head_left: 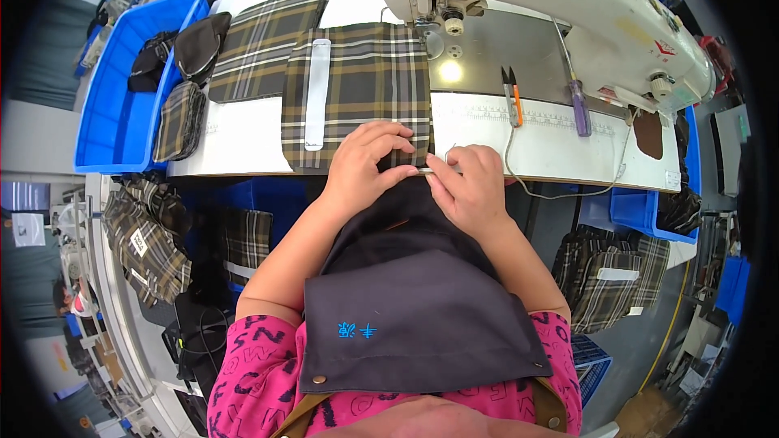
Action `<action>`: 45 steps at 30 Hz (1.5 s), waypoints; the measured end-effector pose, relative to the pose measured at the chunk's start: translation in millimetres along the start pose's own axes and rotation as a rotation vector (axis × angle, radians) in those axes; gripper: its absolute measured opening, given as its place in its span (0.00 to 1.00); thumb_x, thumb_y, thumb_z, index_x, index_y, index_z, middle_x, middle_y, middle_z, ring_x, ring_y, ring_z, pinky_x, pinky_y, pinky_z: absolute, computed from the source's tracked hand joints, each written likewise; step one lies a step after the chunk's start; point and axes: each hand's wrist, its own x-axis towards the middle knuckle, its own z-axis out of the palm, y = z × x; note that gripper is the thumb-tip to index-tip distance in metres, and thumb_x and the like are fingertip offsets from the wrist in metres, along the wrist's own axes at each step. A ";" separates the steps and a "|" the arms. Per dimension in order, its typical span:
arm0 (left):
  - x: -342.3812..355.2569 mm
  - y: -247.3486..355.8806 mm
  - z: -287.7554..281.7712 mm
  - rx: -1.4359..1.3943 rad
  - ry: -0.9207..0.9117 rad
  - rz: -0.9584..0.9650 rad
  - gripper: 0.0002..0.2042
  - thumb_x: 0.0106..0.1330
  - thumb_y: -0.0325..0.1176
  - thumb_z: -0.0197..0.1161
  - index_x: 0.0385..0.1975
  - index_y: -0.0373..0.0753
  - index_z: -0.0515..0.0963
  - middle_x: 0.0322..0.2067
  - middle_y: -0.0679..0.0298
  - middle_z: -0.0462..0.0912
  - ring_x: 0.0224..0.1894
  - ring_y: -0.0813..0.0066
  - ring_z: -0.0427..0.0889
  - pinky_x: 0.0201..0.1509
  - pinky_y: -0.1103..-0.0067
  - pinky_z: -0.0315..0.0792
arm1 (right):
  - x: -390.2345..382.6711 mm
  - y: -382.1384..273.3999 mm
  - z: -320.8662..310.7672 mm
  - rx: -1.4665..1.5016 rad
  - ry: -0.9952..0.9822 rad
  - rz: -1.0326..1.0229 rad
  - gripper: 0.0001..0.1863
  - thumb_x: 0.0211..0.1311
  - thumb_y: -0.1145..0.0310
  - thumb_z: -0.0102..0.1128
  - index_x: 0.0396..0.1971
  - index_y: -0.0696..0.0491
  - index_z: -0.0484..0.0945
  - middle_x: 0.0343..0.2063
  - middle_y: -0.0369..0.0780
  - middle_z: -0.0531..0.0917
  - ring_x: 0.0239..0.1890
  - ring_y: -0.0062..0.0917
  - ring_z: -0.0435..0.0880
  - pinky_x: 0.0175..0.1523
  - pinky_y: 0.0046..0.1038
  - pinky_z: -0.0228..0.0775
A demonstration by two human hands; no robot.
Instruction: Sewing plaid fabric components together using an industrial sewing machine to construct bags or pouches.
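Note:
A plaid fabric panel point(365, 81) with a pale strip point(317, 93) sewn or laid down its left side lies at the front edge of the white sewing table point(560, 154), under the machine's needle area. My left hand point(369, 164) curls over the panel's lower right part, thumb at its front edge. My right hand point(468, 178) is closed at the same corner, index finger and thumb pinching the edge beside my left thumb. What exactly lies under the fingertips is partly hidden.
Sewing machine point(584, 8), thread snips point(514, 105), purple screwdriver point(580, 105), another plaid panel point(251, 49), small folded pieces point(177, 122) and a blue bin point(114, 113) surround my hands. More plaid stacks point(608, 284) hang below the table, either side of my dark apron.

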 end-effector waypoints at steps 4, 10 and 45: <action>-1.9 5.1 1.4 0.038 0.017 0.012 0.12 0.53 0.28 0.74 0.38 0.42 0.81 0.49 0.65 0.84 0.55 0.60 0.80 0.58 0.67 0.74 | 0.0 -10.1 4.0 -0.022 -0.029 -0.032 0.15 0.51 0.66 0.71 0.42 0.48 0.86 0.32 0.34 0.72 0.38 0.30 0.72 0.49 0.37 0.64; -10.0 3.6 8.8 0.242 0.115 0.153 0.13 0.50 0.21 0.70 0.36 0.42 0.83 0.39 0.67 0.83 0.43 0.64 0.81 0.48 0.70 0.75 | -11.1 -23.0 12.0 -0.119 -0.050 -0.011 0.19 0.50 0.67 0.70 0.45 0.47 0.87 0.28 0.32 0.70 0.36 0.28 0.71 0.51 0.36 0.62; 5.4 -0.8 -1.2 0.326 -0.009 0.389 0.09 0.52 0.30 0.66 0.34 0.42 0.83 0.36 0.68 0.82 0.37 0.70 0.80 0.43 0.76 0.74 | 12.8 6.8 -10.9 0.093 -0.129 0.092 0.15 0.51 0.75 0.68 0.41 0.49 0.86 0.41 0.33 0.79 0.45 0.30 0.77 0.52 0.36 0.67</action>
